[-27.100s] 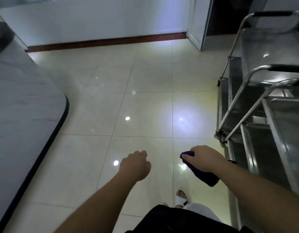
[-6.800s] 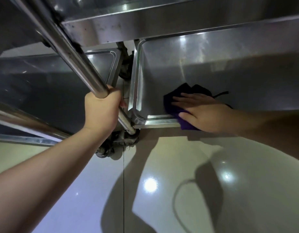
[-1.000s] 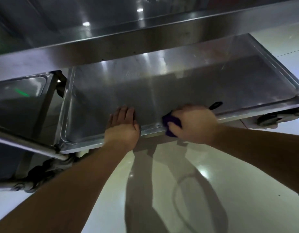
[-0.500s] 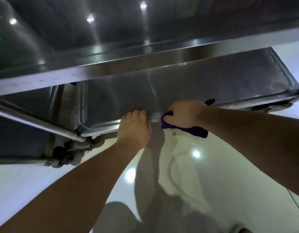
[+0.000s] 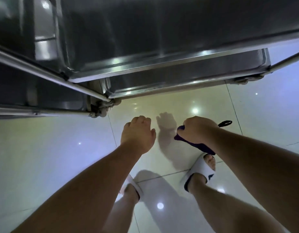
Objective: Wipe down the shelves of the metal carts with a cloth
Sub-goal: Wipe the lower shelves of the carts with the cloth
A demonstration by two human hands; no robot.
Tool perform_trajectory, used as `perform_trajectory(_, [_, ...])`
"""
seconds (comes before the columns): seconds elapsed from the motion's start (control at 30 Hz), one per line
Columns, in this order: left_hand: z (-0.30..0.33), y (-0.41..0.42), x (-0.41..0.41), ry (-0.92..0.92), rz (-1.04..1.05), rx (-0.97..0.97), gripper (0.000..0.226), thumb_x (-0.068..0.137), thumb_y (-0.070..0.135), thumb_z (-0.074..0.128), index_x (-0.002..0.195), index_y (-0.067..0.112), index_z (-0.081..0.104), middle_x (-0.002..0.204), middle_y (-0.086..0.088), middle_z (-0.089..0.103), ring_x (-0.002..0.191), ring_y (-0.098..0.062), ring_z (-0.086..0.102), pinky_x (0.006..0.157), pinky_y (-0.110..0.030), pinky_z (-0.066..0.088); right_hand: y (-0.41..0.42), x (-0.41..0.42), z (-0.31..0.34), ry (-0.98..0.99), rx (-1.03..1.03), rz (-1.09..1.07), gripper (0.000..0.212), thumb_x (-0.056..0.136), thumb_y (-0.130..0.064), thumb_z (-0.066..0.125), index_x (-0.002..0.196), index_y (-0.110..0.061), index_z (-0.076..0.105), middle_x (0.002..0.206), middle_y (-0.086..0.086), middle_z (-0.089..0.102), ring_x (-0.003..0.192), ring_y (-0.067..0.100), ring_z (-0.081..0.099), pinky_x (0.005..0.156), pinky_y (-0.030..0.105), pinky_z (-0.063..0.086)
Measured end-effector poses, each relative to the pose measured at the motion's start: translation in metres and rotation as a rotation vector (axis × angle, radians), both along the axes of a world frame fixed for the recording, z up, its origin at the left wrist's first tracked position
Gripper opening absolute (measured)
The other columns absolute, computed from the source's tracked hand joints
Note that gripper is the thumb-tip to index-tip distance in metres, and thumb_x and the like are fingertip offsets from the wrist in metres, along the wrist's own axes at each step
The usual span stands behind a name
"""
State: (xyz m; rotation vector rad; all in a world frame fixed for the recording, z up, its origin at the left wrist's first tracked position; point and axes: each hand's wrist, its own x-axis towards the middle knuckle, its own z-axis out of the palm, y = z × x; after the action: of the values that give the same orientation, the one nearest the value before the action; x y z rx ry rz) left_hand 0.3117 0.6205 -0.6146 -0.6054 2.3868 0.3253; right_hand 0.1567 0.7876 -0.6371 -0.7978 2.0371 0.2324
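**With both hands clear of the cart: a pause between shelves**

Although the task concerns the metal shelves, neither hand touches metal at this moment. The right hand (image 5: 196, 129) hangs over the tiled floor (image 5: 52, 148), its fingers (image 5: 187, 125) curled round the dark purple cloth (image 5: 194, 145), which is bunched in the fist so that one end trails below and toward the wrist. A small black loop (image 5: 225, 123) shows just beyond the hand; it is probably the cloth's hanging tab, though this cannot be confirmed. Gripping the cloth in a wad rather than flat suggests that it is being carried, not pressed to a surface.

The left hand (image 5: 138, 133) holds nothing; its fingers (image 5: 142, 118) are loosely curled and close together, free to steady a rail or frame when wiping resumes.

The lower shelf (image 5: 187, 76) lies near the floor with a raised rim, partly hidden beneath the upper shelf (image 5: 145, 31), whose broad surface fills the top of the view. A tubular rail (image 5: 49, 78) runs diagonally to the corner above a caster (image 5: 101, 109), and a second cart (image 5: 41, 96) stands just beside it on the left. White sandals (image 5: 201, 169) mark the person standing close before the cart, looking steeply down.

Judged from this posture, the upper shelf is the likelier next surface; the trailing cloth end could catch on a rim.
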Motion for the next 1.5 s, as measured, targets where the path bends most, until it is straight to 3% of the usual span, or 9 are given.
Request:
perform_trajectory(0.13, [0.096,0.012,0.006,-0.014,0.021,0.004,0.051,0.106,0.045,0.039,0.15,0.019,0.045,0.15,-0.001,0.047,0.139,-0.023,0.042,0.109,-0.04,0.038,0.018,0.01,0.091,-0.012,-0.019,-0.109,0.046,0.096,-0.057,0.036,0.081,-0.018,0.055,0.08,0.003,0.06,0.072,0.021,0.059,0.064,0.032,0.044])
perform_trajectory(0.4, [0.284,0.046,-0.019,0.086,0.092,-0.001,0.048,0.106,0.042,0.042,0.149,0.02,0.045,0.144,-0.001,0.054,0.129,-0.023,0.051,0.103,-0.041,0.044,0.036,-0.006,0.286,0.008,-0.148,-0.252,0.045,0.095,-0.053,0.037,0.081,-0.019,0.062,0.076,0.001,0.066,0.067,0.019,0.064,0.058,0.029,0.046])
perform_trajectory(0.7, [0.427,0.079,-0.015,0.236,0.09,0.04,0.05,0.107,0.042,0.042,0.153,0.023,0.043,0.149,0.0,0.052,0.132,-0.023,0.05,0.104,-0.041,0.044,0.062,0.0,0.441,0.204,-0.258,-0.332,0.043,0.094,-0.052,0.037,0.075,-0.021,0.06,0.071,0.0,0.064,0.064,0.017,0.062,0.056,0.029,0.043])
perform_trajectory(1.1, [0.545,0.106,-0.014,0.418,-0.122,0.074,0.049,0.104,0.044,0.043,0.148,0.023,0.047,0.144,-0.003,0.057,0.128,-0.026,0.057,0.103,-0.047,0.048,0.118,0.058,0.596,0.428,-0.365,-0.513,0.043,0.089,-0.057,0.036,0.084,-0.025,0.064,0.075,-0.002,0.067,0.067,0.017,0.064,0.065,0.033,0.056])
perform_trajectory(1.2, [0.565,0.13,-0.026,0.46,-0.217,0.052,0.046,0.105,0.045,0.043,0.144,0.022,0.048,0.139,-0.003,0.059,0.123,-0.026,0.059,0.098,-0.043,0.049,0.15,0.052,0.622,0.46,-0.405,-0.58,0.037,0.09,-0.055,0.038,0.08,-0.031,0.065,0.073,-0.005,0.067,0.066,0.014,0.064,0.06,0.031,0.052])
perform_trajectory(1.3, [0.59,0.157,-0.048,0.493,-0.293,0.026,0.045,0.106,0.046,0.042,0.143,0.021,0.049,0.138,-0.004,0.058,0.123,-0.028,0.058,0.097,-0.044,0.048,0.186,0.038,0.642,0.529,-0.42,-0.646,0.041,0.089,-0.056,0.039,0.069,-0.027,0.058,0.068,-0.005,0.063,0.061,0.013,0.061,0.053,0.028,0.04])
perform_trajectory(1.5, [0.621,0.236,-0.107,0.531,-0.417,0.011,0.045,0.105,0.045,0.043,0.143,0.022,0.048,0.139,-0.003,0.056,0.125,-0.027,0.056,0.098,-0.044,0.048,0.278,0.0,0.656,0.594,-0.476,-0.779,0.042,0.087,-0.057,0.036,0.07,-0.025,0.058,0.065,-0.005,0.064,0.06,0.014,0.062,0.052,0.028,0.038])
